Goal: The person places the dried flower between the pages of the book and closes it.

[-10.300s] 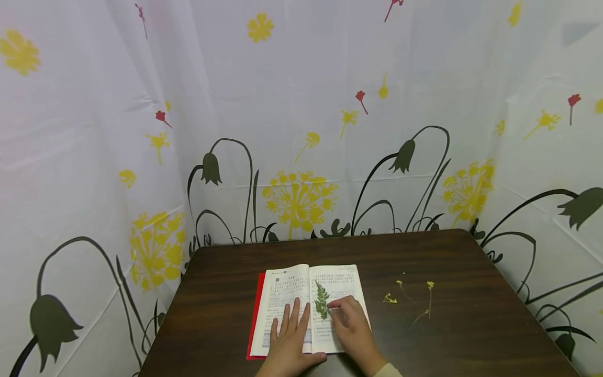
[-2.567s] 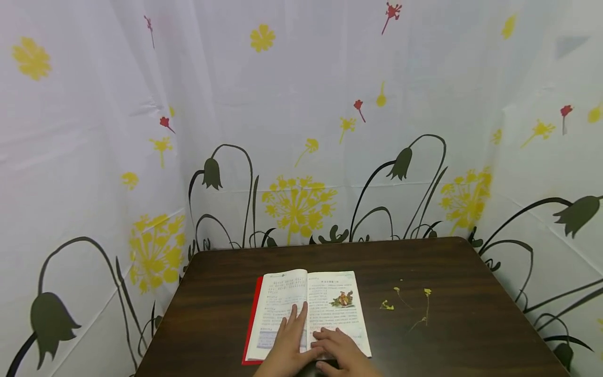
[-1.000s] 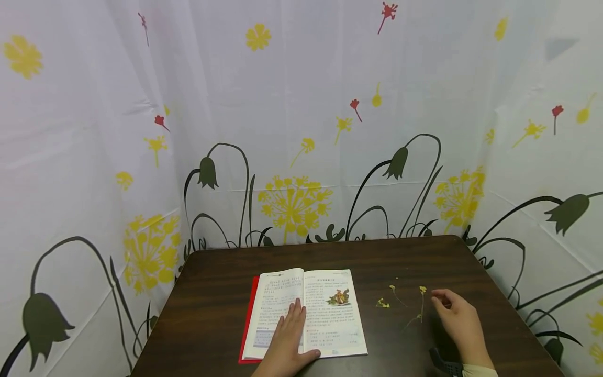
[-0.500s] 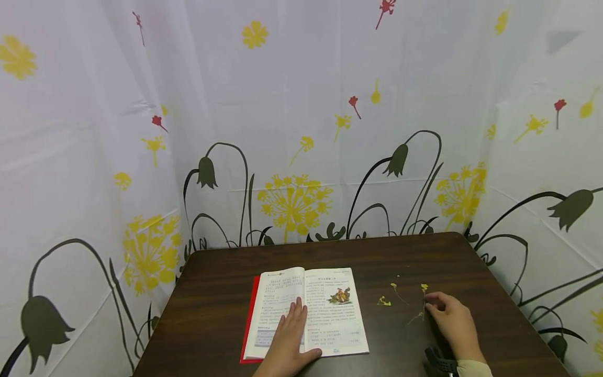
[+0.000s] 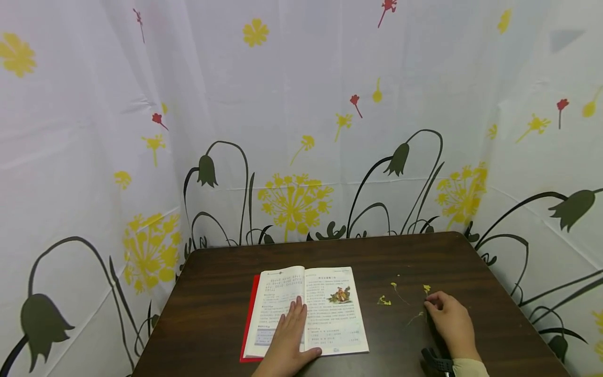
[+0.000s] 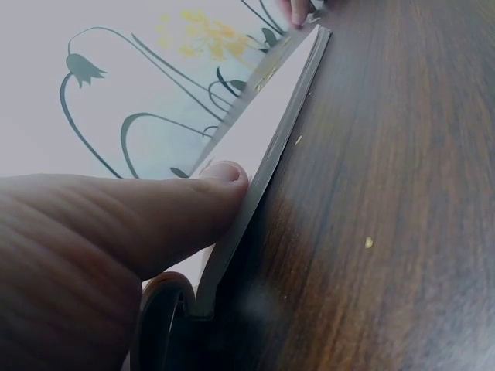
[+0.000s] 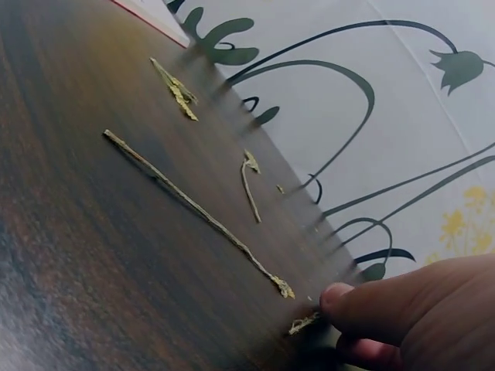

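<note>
My left hand [image 5: 288,335] lies with straight fingers on an open book [image 5: 336,330], along its inner fold. In the left wrist view the thumb [image 6: 220,182] rests at the edge of the pages. On the right side of the table, my right hand [image 5: 452,319] pinches a small dried yellow flower [image 5: 426,288] by its stem between thumb and forefinger. In the right wrist view that flower [image 7: 302,323] shows at the fingertips, and a dried stem [image 7: 186,197] lies on the table beside it.
More dried yellow sprigs [image 5: 383,300] lie between the book and my right hand, one with a thin curved stem [image 5: 400,296]. The dark wooden table [image 5: 216,293] ends at a white curtain [image 5: 301,78] printed with flowers. A red cover [image 5: 250,324] shows under the book's left side.
Earlier a green fern leaf lay on the page; a different page with a squirrel-like picture now shows and the leaf is out of sight. My right hand has moved right and taken the flower stem.
</note>
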Motion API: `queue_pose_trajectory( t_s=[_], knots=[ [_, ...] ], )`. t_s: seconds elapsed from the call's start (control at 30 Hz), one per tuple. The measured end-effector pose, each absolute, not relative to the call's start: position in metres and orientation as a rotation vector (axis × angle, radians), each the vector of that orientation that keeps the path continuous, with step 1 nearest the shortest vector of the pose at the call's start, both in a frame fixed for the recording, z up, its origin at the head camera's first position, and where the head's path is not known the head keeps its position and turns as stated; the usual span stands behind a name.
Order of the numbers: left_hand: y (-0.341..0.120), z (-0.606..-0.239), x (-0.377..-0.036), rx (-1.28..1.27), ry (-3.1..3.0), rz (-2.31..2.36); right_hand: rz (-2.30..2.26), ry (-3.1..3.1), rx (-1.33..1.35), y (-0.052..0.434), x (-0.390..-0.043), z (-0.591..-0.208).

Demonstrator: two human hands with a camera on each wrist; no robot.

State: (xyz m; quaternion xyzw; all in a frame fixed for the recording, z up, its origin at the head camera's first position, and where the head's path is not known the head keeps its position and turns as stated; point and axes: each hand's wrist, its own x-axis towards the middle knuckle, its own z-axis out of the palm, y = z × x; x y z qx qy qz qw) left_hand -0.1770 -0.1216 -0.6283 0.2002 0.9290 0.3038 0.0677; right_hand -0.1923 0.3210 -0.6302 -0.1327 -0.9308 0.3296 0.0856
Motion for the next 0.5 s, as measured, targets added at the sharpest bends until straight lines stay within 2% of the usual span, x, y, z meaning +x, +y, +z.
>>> queue_pose_trajectory(
  t_s=[0.5],
  knots=[
    [-0.121, -0.622, -0.173, 0.619, 2.808, 0.904, 0.937, -2.745, -0.604, 0.326, -0.185, -0.620]
  ],
)
